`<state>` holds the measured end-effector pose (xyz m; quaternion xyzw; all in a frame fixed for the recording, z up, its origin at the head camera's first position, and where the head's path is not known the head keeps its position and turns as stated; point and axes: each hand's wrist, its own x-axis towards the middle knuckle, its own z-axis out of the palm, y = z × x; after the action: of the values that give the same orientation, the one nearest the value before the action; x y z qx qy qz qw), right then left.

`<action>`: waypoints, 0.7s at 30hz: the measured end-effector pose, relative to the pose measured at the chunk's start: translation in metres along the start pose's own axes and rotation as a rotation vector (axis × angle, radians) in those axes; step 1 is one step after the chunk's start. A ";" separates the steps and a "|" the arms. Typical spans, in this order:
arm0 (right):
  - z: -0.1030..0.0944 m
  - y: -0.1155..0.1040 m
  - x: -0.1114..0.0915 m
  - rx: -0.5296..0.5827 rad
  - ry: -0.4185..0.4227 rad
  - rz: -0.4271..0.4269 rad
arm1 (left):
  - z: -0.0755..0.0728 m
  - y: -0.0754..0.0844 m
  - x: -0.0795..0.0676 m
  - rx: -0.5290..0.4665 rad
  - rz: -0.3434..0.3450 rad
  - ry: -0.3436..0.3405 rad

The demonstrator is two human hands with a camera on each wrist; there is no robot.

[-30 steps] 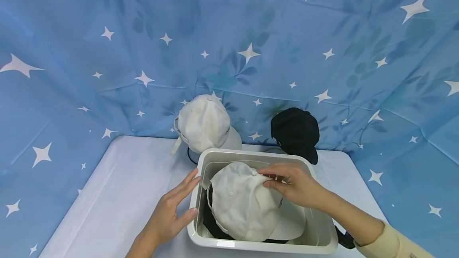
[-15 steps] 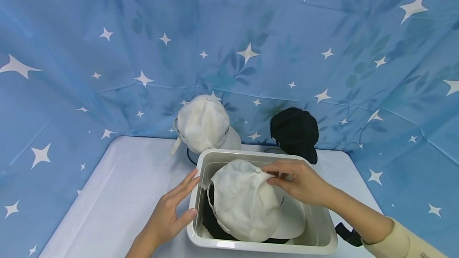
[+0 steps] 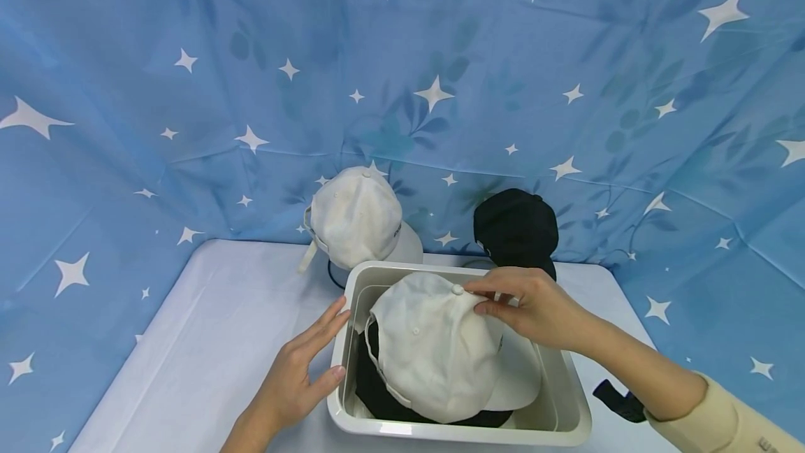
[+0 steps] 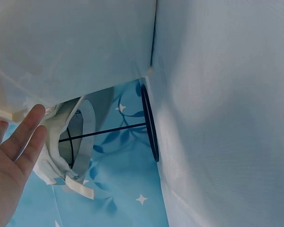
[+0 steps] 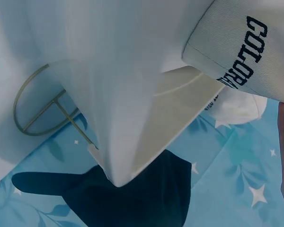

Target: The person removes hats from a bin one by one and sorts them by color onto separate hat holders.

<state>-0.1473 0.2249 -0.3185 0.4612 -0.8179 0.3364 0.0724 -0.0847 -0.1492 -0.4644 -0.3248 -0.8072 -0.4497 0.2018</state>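
Observation:
A white baseball cap (image 3: 434, 355) is in the pale plastic bin (image 3: 478, 437), its brim toward the right. My right hand (image 3: 534, 307) pinches the cap's crown just beside its top button. Dark lettering on its front (image 5: 246, 52) shows in the right wrist view. Beneath it lies something black (image 3: 377, 393), likely another cap, mostly covered. My left hand (image 3: 292, 372) has its fingers spread and rests against the bin's left wall. In the left wrist view that hand's fingers (image 4: 26, 139) are straight beside the bin.
Behind the bin, a white cap (image 3: 356, 219) hangs on a wire stand (image 4: 151, 123) at the left. A black cap (image 3: 516, 226) sits on another stand (image 5: 31, 99) to the right. A black object (image 3: 619, 400) shows by my right forearm. A starry blue curtain (image 3: 251, 89) backs the table.
My right hand has moved slightly up and right, and the white cap has risen a little with it, showing more black beneath. The left hand has stayed in place.

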 end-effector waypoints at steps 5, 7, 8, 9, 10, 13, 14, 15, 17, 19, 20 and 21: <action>-0.004 -0.002 0.004 -0.020 0.003 -0.018 | 0.000 0.000 0.000 -0.003 -0.012 -0.003; -0.006 -0.003 0.005 -0.031 0.004 -0.025 | 0.000 0.000 0.000 -0.003 -0.012 -0.003; -0.007 -0.004 0.006 -0.037 0.005 -0.028 | 0.000 0.000 0.000 -0.003 -0.012 -0.003; -0.008 -0.005 0.006 -0.043 0.006 -0.031 | 0.000 0.000 0.000 -0.003 -0.013 -0.004; -0.009 -0.005 0.007 -0.049 0.007 -0.033 | 0.000 0.000 0.000 -0.003 -0.016 -0.005; -0.013 -0.008 0.009 -0.068 0.010 -0.041 | 0.000 0.000 0.000 -0.005 -0.025 -0.009; -0.014 -0.008 0.010 -0.074 0.012 -0.044 | 0.000 0.000 0.000 -0.005 -0.027 -0.010; -0.015 -0.009 0.011 -0.079 0.012 -0.048 | 0.000 0.000 0.000 -0.006 -0.029 -0.011; -0.017 -0.010 0.013 -0.088 0.015 -0.060 | 0.000 0.000 0.000 -0.006 -0.028 -0.011; -0.019 -0.012 0.016 -0.093 0.016 -0.069 | 0.000 0.000 0.000 -0.006 -0.025 -0.009; -0.020 -0.013 0.017 -0.093 0.016 -0.075 | 0.000 0.000 0.000 -0.007 -0.023 -0.008; -0.022 -0.014 0.018 -0.094 0.016 -0.079 | 0.000 0.000 0.000 -0.009 -0.020 -0.007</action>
<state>-0.1509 0.2206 -0.2878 0.4864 -0.8134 0.2981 0.1137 -0.0846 -0.1493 -0.4645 -0.3190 -0.8092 -0.4541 0.1928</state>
